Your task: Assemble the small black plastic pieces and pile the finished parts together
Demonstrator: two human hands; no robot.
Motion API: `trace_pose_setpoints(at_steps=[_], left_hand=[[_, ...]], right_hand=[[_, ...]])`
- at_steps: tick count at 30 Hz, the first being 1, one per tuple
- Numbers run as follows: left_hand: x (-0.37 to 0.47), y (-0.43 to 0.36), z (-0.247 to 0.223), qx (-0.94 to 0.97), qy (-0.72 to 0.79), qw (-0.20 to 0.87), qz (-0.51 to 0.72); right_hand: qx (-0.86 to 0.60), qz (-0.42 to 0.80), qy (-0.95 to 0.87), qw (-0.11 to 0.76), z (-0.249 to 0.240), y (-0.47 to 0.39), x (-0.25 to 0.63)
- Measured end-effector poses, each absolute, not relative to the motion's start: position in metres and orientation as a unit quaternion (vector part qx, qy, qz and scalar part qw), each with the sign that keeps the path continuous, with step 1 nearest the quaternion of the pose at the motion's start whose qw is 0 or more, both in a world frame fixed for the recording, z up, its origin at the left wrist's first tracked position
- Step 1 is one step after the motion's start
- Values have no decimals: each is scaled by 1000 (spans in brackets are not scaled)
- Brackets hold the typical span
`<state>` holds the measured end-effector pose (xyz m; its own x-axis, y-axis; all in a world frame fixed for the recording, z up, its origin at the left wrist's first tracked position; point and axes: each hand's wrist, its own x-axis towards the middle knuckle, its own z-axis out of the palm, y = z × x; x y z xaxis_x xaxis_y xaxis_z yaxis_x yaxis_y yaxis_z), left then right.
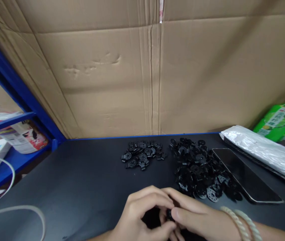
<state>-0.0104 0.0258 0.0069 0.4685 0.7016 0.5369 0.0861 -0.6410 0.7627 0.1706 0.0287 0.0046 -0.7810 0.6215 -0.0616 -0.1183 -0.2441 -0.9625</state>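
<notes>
Close together at the bottom centre, my left hand (142, 214) and my right hand (200, 216) meet with bent fingers. Between their fingertips is a small black plastic part (169, 215), mostly covered by the thumbs and fingers. Both hands appear to pinch it. Beyond my right hand spreads a large pile of black round perforated parts (197, 167). A smaller pile of similar black parts (142, 154), with small blocks at their edges, lies farther back, beyond my left hand.
A dark phone-like slab (245, 175) lies right of the large pile, beside a silvery plastic package (260, 152). Behind it sits a green package (280, 120). A blue shelf (31, 157) with a bottle (19, 137) stands left, near a white cable (38, 210). Cardboard (107, 83) walls the back.
</notes>
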Motion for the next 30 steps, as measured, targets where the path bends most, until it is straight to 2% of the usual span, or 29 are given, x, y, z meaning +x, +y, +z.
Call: trace_pose_setpoints(at_steps=[3,9,14,22,27,30], left_hand=[[-10,26,5,784,261,356,435],[-13,29,-1,796,250,348,426],[-14,30,-4,822,204,338,411],[-13,26,-6,859,215,236,401],[-16,27,-4,795,256,322,446],[-18,31,-3,725,287,402,479]], right_hand=[[-182,813,-504,228,-3,34,171],[-214,840,-438,238,-2,36,168],[-257,778,-532,214,15,34,167],[-307,706,-597,226,25,29,161],[-309,775,-497,238,6,32,161],[-320,769,-486,266,4,33,165]])
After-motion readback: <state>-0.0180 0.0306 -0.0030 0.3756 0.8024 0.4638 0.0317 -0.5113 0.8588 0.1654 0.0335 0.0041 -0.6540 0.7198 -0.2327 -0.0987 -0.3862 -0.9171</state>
